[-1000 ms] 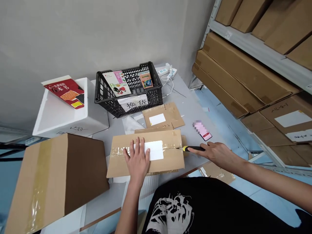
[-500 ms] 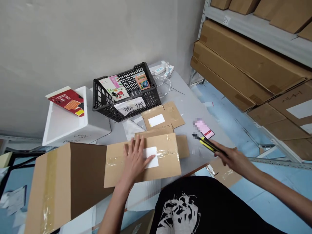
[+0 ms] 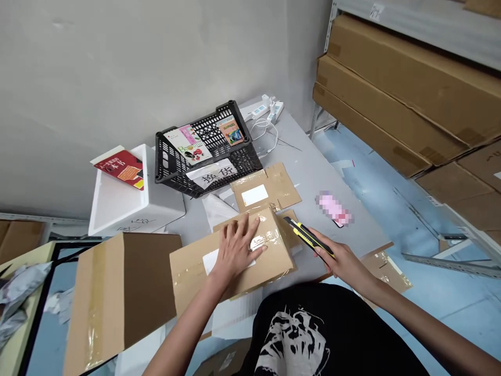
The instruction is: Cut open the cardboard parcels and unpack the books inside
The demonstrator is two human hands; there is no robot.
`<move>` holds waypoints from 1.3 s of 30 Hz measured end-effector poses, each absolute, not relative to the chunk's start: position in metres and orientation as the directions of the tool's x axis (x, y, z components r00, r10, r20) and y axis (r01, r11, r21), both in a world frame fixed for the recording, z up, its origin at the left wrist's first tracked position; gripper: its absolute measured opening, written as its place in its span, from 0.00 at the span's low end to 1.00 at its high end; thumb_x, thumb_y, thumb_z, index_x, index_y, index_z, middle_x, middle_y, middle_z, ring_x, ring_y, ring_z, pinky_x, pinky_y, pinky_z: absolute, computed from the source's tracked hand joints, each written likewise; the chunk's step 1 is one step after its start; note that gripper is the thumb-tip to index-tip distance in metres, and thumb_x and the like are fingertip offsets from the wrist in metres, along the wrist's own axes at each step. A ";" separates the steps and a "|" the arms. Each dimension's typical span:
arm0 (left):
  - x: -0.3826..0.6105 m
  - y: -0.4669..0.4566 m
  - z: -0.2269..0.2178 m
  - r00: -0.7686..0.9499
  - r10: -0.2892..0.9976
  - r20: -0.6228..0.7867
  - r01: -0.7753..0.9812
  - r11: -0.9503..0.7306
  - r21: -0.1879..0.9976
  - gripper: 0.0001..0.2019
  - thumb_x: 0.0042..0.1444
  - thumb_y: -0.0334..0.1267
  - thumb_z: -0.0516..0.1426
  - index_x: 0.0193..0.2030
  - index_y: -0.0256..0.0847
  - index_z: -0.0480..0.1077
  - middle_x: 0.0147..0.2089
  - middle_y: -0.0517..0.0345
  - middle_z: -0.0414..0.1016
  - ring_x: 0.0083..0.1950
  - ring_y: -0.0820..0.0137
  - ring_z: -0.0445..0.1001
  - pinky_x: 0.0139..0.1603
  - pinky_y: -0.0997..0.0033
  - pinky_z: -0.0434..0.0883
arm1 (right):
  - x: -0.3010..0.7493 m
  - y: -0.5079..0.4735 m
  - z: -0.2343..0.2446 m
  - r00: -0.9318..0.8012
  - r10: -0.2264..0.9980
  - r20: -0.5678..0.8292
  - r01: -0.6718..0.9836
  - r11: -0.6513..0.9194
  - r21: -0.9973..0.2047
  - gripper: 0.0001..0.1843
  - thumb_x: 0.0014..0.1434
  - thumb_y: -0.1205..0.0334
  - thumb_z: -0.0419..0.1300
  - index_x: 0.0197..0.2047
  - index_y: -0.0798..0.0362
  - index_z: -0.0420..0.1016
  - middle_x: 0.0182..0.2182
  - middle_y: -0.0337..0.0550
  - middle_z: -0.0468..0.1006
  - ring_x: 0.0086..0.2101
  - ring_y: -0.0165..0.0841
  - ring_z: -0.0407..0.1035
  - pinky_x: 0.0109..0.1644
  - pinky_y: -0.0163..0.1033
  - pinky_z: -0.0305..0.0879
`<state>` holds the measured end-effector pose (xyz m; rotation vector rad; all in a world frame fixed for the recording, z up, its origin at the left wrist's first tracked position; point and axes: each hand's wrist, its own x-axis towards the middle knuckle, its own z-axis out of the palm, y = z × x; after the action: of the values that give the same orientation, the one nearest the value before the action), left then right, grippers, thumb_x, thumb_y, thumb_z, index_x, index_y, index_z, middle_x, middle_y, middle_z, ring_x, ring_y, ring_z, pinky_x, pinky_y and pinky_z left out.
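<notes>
A taped cardboard box (image 3: 191, 279) with a white label lies near the front edge of the table. My left hand (image 3: 237, 248) rests flat on its top, fingers spread, partly covering the label. In my right hand (image 3: 338, 256) is a yellow and black box cutter (image 3: 311, 239), its tip pointing left, close to the right end of the box. Whether the blade touches the tape cannot be made out. Behind the box lies a flattened piece of cardboard (image 3: 284, 185) with a white label.
Behind stand a black plastic crate (image 3: 246, 156) with books and a white foam box (image 3: 166, 201) holding a red book (image 3: 123, 167). A larger open carton (image 3: 94, 297) is at the left. A phone (image 3: 332, 208) lies right. Shelves with long cartons (image 3: 391, 99) flank the table.
My right hand has brought the box cutter left, to the box's right end. My left hand has slid right along the top, and the box has turned and tilted slightly.
</notes>
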<state>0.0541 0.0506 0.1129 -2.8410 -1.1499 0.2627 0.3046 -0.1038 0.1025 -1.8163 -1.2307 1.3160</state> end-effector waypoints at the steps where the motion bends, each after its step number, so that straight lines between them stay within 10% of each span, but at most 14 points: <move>1: 0.055 0.049 0.113 0.659 0.741 -0.127 0.729 -0.671 -0.133 0.35 0.57 0.60 0.47 0.68 0.49 0.52 0.68 0.48 0.55 0.56 0.50 0.59 0.53 0.51 0.58 | 0.305 -0.100 0.105 0.085 0.921 -0.380 0.383 -0.383 -0.841 0.29 0.65 0.53 0.45 0.68 0.46 0.53 0.33 0.39 0.77 0.20 0.26 0.64 0.26 0.33 0.66; 11: 0.052 0.038 0.096 0.362 0.931 -0.046 0.926 -0.365 -0.097 0.35 0.57 0.60 0.45 0.69 0.50 0.49 0.70 0.49 0.51 0.58 0.49 0.57 0.53 0.49 0.55 | 0.296 -0.053 0.113 -0.029 0.987 -0.160 0.670 -0.100 -0.735 0.27 0.66 0.60 0.43 0.67 0.45 0.54 0.36 0.43 0.80 0.31 0.33 0.73 0.35 0.39 0.70; 39: 0.050 0.038 0.091 0.333 0.943 0.000 0.943 -0.333 -0.018 0.35 0.57 0.60 0.46 0.69 0.52 0.48 0.70 0.52 0.51 0.59 0.50 0.56 0.56 0.49 0.52 | 0.293 -0.034 0.109 -0.128 0.978 -0.167 0.645 -0.045 -0.763 0.27 0.66 0.60 0.44 0.67 0.43 0.53 0.43 0.42 0.80 0.38 0.32 0.76 0.40 0.38 0.73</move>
<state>0.0497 0.0381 0.0907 -2.5527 -1.8059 0.0164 0.2927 -0.0345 0.1088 -1.7134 -1.8030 1.0216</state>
